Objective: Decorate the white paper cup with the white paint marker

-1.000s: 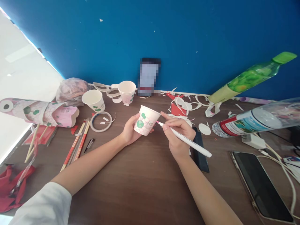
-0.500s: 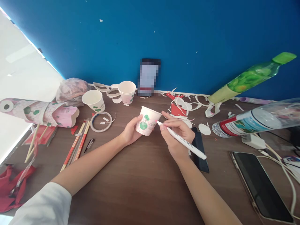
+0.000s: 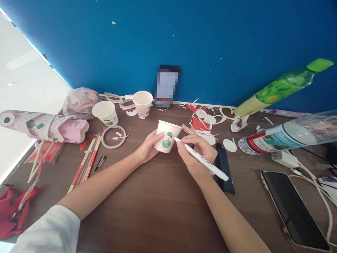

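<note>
A white paper cup (image 3: pixel 163 137) with green leaf prints is tilted slightly above the table. My left hand (image 3: pixel 147 147) grips its left side, thumb on the front and the other fingers partly hidden behind it. In my right hand (image 3: pixel 198 154) is a white marker (image 3: pixel 207 164), pinched like a pen between thumb and fingers. The marker's pink tip meets or nearly meets the cup's printed side beside the upper leaf; I cannot tell if they touch.
Paper cups (image 3: pixel 105 113) and a tape roll (image 3: pixel 113 137) stand left of centre, near chopsticks (image 3: pixel 85 161). Paper scraps (image 3: pixel 210 119) lie at the back right. A water bottle (image 3: pixel 276 137), a green-capped bottle (image 3: pixel 281 88) and a phone (image 3: pixel 295 211) occupy the right.
The cup has turned in my left hand, so its green leaves sit further right. The marker has shifted slightly left, its tip now near the upper leaf.
</note>
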The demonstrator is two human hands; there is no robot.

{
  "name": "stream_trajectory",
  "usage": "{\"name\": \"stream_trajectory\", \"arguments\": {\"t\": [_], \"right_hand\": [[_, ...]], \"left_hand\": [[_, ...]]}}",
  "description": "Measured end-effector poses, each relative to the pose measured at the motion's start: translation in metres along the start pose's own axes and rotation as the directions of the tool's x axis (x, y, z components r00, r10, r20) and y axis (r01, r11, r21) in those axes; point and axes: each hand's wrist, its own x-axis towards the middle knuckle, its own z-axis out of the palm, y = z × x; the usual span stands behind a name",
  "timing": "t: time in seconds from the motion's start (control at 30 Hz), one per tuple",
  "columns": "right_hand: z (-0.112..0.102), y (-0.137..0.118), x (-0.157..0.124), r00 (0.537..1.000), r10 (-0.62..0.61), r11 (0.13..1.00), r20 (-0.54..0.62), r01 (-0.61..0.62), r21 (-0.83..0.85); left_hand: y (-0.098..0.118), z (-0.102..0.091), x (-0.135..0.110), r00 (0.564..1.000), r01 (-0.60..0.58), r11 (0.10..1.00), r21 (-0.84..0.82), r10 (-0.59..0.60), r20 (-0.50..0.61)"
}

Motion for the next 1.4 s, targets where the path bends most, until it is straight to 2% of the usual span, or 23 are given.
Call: {"name": "stream_trajectory", "arguments": {"t": [0.37,0.83,1.4], "right_hand": [[0.0006,-0.0004,-0.0009,1.000,-0.001,1.000,0.006,0.001,-0.030],[0.0022,0.0031,-0.0008,0.997,-0.009,1.000,-0.071,0.007,-0.025],[0.0001,0.0042,0.0001,0.998,-0.003,1.000,-0.056,0.005,0.030]], "left_hand": [[-0.0028,-0.0039,0.0005,1.000,-0.011,1.000,-0.001,0.011,-0.001],[-0.0030,-0.0047,0.0006,1.000,-0.007,1.000,0.013,0.007,0.011],[-0.0021,-0.0034,0.0001,1.000,-0.002,1.000,0.019,0.002,0.004]]}}
